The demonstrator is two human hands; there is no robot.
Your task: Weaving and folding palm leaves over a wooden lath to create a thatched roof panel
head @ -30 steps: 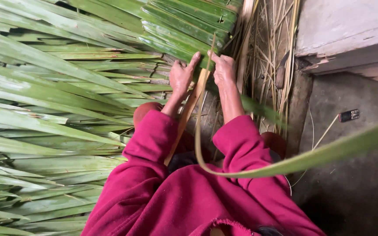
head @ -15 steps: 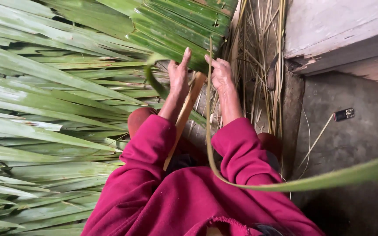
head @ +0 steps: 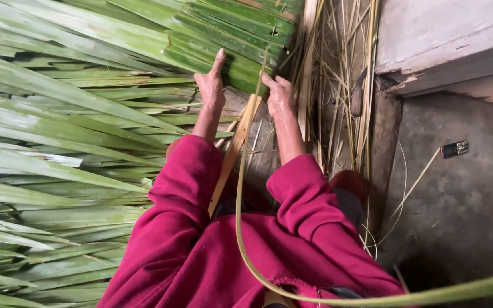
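loose palm fronds [head: 58, 148] are piled at left. left hand [head: 209, 88] is pressed flat, fingers together, on folded leaf panel [head: 223, 40]; right hand [head: 279, 96] pinches long leaf strip [head: 241, 188] beside wooden slat [head: 232, 154]. stitching step judged underway; steady tension needed next.

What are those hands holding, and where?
The right hand pinches a long leaf strip near its upper end. The left hand presses flat on the folded leaves, gripping nothing.
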